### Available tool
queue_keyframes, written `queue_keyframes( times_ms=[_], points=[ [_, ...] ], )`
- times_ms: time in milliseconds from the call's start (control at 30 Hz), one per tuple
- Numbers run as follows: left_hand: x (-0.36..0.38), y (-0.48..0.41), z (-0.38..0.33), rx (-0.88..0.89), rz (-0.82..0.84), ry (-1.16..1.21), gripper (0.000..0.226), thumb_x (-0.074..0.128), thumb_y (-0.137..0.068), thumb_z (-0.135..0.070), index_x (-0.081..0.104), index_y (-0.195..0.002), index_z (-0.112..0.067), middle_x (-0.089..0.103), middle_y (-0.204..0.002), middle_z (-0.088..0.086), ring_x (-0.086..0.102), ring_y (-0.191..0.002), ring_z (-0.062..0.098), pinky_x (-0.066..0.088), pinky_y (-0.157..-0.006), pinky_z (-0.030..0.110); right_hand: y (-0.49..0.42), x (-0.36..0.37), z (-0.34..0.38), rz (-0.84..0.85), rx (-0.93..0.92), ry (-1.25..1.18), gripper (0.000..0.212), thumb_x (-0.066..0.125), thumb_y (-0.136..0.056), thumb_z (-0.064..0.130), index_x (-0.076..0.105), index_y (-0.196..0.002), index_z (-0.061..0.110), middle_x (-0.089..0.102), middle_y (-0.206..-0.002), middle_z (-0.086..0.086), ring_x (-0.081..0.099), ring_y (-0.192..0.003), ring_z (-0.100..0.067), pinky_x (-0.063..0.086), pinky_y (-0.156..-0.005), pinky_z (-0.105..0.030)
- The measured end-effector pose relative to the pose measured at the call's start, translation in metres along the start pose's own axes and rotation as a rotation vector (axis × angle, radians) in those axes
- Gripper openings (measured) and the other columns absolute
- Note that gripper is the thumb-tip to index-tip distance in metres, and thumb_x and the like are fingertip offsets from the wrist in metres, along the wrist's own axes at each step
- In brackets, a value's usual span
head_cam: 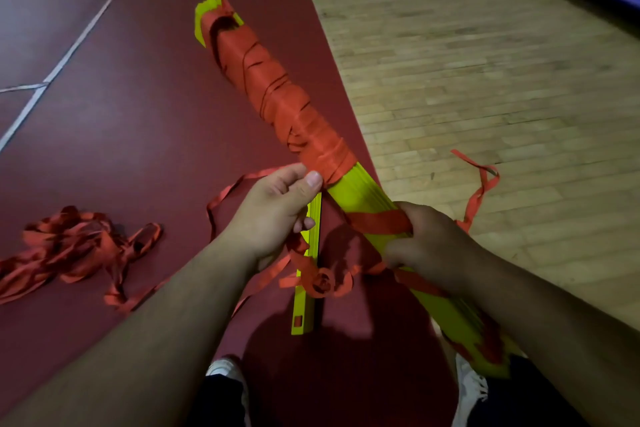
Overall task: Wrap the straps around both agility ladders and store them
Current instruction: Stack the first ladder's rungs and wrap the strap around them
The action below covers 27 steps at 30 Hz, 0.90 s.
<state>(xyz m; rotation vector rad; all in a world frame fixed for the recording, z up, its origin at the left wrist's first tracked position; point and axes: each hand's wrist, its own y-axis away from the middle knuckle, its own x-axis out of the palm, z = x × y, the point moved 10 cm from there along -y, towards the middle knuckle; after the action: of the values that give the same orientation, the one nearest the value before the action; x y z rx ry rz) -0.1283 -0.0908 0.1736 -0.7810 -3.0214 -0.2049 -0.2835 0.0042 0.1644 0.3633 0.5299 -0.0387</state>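
Legible text, labels, brands, numbers, signs: none recorded. No marking can be read on the ladder bundle (360, 194), on the red straps (277, 94) wound round it, or on the floor (138, 114) beside the ladder bundle.
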Motion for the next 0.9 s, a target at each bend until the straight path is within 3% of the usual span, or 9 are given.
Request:
queue_keyframes(
  times_ms=[233, 333, 467, 533, 567, 633, 733, 833, 900],
  points=[
    [0.019, 0.011, -0.003, -0.071, 0.185, 0.302, 0.022, 0.056, -0.095, -0.034, 0.073, -0.086, -0.024, 0.063, -0.075, -0.014, 0.031, -0.038, 0.001, 0.047, -0.055, 0.017, 0.014, 0.027, 0.018, 0.288, -0.028, -0.415, 0.013, 0.069, -0.069, 0.019, 0.072, -0.081, 0.016, 0.068, -0.073, -0.015, 0.063, -0.056, -0.023, 0.050, -0.055, -0.030],
    [0.020, 0.013, -0.007, -0.057, 0.197, 0.329, 0.030, 0.049, -0.093, -0.032, 0.071, -0.074, -0.023, 0.057, -0.056, -0.011, 0.031, -0.036, 0.001, 0.047, -0.055, 0.015, 0.018, 0.041, 0.016, 0.434, 0.067, -0.616, 0.035, 0.073, -0.077, 0.029, 0.068, -0.102, 0.006, 0.063, -0.072, -0.021, 0.060, -0.051, -0.029, 0.052, -0.052, -0.033],
    [0.022, 0.012, -0.008, -0.033, 0.189, 0.324, 0.033, 0.052, -0.096, -0.033, 0.076, -0.073, -0.026, 0.064, -0.065, -0.009, 0.032, -0.035, 0.002, 0.046, -0.054, 0.015, 0.027, 0.052, 0.021, 0.595, 0.136, -0.724, 0.055, 0.089, -0.062, 0.036, 0.070, -0.105, 0.008, 0.061, -0.069, -0.021, 0.060, -0.049, -0.028, 0.054, -0.053, -0.035],
    [0.022, 0.011, -0.003, -0.055, 0.189, 0.339, 0.029, 0.058, -0.091, -0.042, 0.074, -0.082, -0.020, 0.059, -0.063, -0.008, 0.033, -0.035, 0.001, 0.045, -0.053, 0.016, 0.033, 0.058, 0.023, 0.665, 0.152, -0.747, 0.061, 0.092, -0.058, 0.037, 0.069, -0.108, 0.009, 0.061, -0.068, -0.021, 0.061, -0.050, -0.028, 0.055, -0.054, -0.036],
    [0.024, 0.012, -0.002, -0.073, 0.213, 0.377, 0.040, 0.067, -0.085, -0.050, 0.068, -0.095, -0.011, 0.055, -0.067, 0.003, 0.035, -0.035, 0.001, 0.045, -0.053, 0.017, 0.035, 0.061, 0.024, 0.704, 0.157, -0.768, 0.060, 0.092, -0.060, 0.036, 0.069, -0.109, 0.010, 0.061, -0.068, -0.021, 0.061, -0.049, -0.028, 0.055, -0.054, -0.036],
    [0.027, 0.013, 0.003, -0.111, 0.254, 0.439, 0.081, 0.077, -0.068, -0.062, 0.053, -0.119, -0.004, 0.044, -0.097, 0.013, 0.038, -0.035, 0.000, 0.047, -0.053, 0.018, 0.040, 0.064, 0.028, 0.755, 0.155, -0.818, 0.058, 0.090, -0.063, 0.035, 0.069, -0.110, 0.010, 0.060, -0.067, -0.020, 0.062, -0.048, -0.027, 0.056, -0.053, -0.036],
    [0.027, 0.012, -0.006, -0.068, 0.259, 0.410, 0.081, 0.068, -0.068, -0.062, 0.049, -0.123, -0.005, 0.035, -0.118, 0.017, 0.036, -0.034, 0.001, 0.047, -0.052, 0.018, 0.040, 0.065, 0.033, 0.760, 0.122, -0.849, 0.057, 0.090, -0.063, 0.037, 0.069, -0.108, 0.007, 0.060, -0.066, -0.022, 0.062, -0.047, -0.028, 0.057, -0.052, -0.037],
    [0.019, 0.007, -0.012, 0.003, 0.270, 0.330, 0.081, 0.075, -0.066, -0.066, 0.051, -0.110, -0.002, 0.058, -0.077, 0.009, 0.037, -0.035, 0.000, 0.046, -0.055, 0.019, 0.031, 0.060, 0.030, 0.725, 0.095, -0.838, 0.061, 0.092, -0.060, 0.036, 0.068, -0.107, 0.004, 0.060, -0.065, -0.023, 0.061, -0.045, -0.029, 0.056, -0.050, -0.037],
    [0.012, 0.008, -0.020, 0.069, 0.285, 0.229, 0.050, 0.073, -0.071, -0.059, 0.063, -0.093, -0.015, 0.057, -0.060, -0.010, 0.038, -0.036, -0.001, 0.040, -0.055, 0.022, 0.029, 0.056, 0.026, 0.711, 0.108, -0.813, 0.063, 0.094, -0.058, 0.034, 0.068, -0.105, 0.002, 0.060, -0.065, -0.023, 0.061, -0.045, -0.030, 0.056, -0.049, -0.037]
  ],
)
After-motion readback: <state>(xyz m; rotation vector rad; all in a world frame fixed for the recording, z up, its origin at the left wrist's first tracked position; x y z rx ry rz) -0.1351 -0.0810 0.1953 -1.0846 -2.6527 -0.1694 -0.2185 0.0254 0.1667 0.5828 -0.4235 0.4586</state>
